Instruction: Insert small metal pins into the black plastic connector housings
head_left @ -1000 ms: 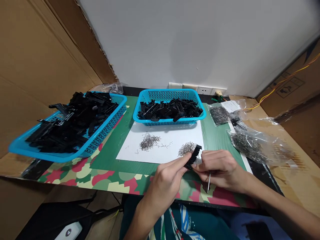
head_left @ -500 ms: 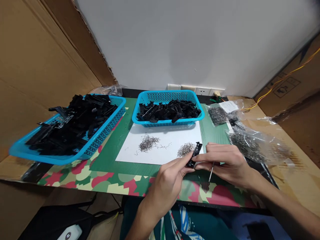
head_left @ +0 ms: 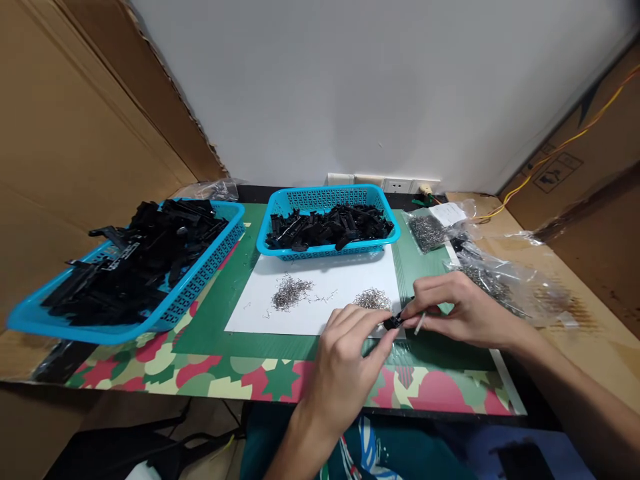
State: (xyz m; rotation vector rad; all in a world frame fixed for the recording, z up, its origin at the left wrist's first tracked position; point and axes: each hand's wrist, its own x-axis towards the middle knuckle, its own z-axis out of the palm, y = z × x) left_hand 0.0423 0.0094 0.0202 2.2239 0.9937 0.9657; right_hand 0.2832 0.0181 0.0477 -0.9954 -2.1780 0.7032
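A small black plastic part (head_left: 393, 323) is pinched between the thumb and fingers of my left hand (head_left: 345, 357), just above the front edge of the white paper. My right hand (head_left: 453, 310) closes in from the other side, its fingertips at the part's right end. A thin light metal rod (head_left: 419, 325) sticks out downward from the right hand's grip; its far end is hidden by the fingers. Right behind the part lies a pile of small wire springs (head_left: 373, 299), and a second, darker pile (head_left: 291, 293) lies farther left on the paper (head_left: 250, 319).
Black parts fill a blue basket (head_left: 200, 283) on the left and another blue basket (head_left: 325, 251) at the back. Plastic bags of springs (head_left: 426, 230) lie at the right. Cardboard walls (head_left: 75, 120) stand at the sides, with a yellow cable (head_left: 565, 143) on the right.
The black part has turned from upright and lengthwise to nearly end-on, mostly covered by fingers. My right hand has shifted its hold, and the rod now shows shorter. The view has moved slightly.
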